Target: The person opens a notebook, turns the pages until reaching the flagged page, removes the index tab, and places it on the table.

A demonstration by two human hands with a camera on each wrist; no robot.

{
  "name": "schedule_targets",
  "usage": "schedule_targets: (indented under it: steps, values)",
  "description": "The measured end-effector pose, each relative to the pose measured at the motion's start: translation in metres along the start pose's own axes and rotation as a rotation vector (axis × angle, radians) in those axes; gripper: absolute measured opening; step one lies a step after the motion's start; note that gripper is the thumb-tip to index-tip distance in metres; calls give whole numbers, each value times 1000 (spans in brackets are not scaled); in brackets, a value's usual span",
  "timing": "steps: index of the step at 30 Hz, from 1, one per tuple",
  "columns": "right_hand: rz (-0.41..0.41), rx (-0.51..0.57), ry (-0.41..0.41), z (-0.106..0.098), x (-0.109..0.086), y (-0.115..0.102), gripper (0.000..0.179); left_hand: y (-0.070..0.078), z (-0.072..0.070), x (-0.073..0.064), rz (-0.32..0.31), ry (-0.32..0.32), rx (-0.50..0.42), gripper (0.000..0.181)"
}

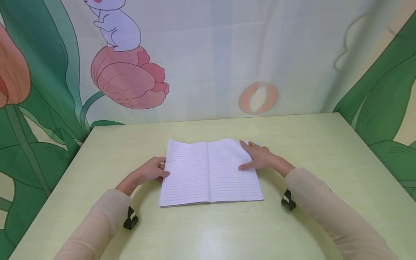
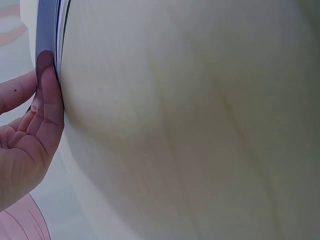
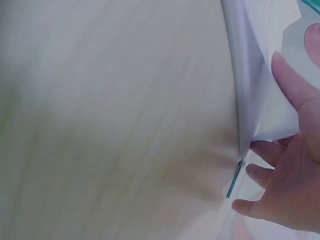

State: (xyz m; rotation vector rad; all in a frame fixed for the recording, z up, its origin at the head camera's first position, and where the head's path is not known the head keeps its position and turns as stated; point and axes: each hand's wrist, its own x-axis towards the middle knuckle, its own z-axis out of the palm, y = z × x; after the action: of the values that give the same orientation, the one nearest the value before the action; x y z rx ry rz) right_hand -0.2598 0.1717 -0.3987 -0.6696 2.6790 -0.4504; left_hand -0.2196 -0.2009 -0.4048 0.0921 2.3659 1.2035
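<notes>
An open notebook (image 1: 185, 173) with white ruled pages lies on the table, its centre fold running toward the person. At its left edge is my left hand (image 1: 151, 169), thumb on the page side and fingers at the edge, pinching it. The left wrist view shows those fingers (image 2: 50, 95) against the notebook's edge. My right hand (image 1: 258, 156) rests on the right page near its upper outer edge, fingers spread. In the right wrist view, a page (image 3: 257, 100) stands raised and curved beside the right hand's extended fingers (image 3: 260, 175).
The pale wooden table (image 1: 208, 231) extends around the notebook. Behind it hangs a curtain (image 1: 201, 72) printed with a rabbit and flowers. A thin teal strip (image 3: 234, 179) shows by the notebook's far corner. Black wrist devices (image 1: 130, 219) sit under both sleeves.
</notes>
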Motion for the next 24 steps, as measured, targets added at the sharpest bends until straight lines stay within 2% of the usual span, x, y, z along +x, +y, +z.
schedule_targets:
  steps: [7,13,16,20,24]
  values:
    - [-68,3,-47,5,-3,-12,98,0,-1,0,24,-22,-37,36]
    - [-134,70,-67,10,-6,-25,94,0,0,-1,30,-22,-35,35]
    - [-166,119,-86,13,-6,-33,93,0,0,-1,32,-26,-45,36]
    - [-187,239,-123,14,-7,-46,94,-1,0,-1,39,-31,-56,37]
    - [-208,348,-123,15,-7,-58,94,-1,-1,-1,38,-29,-57,37]
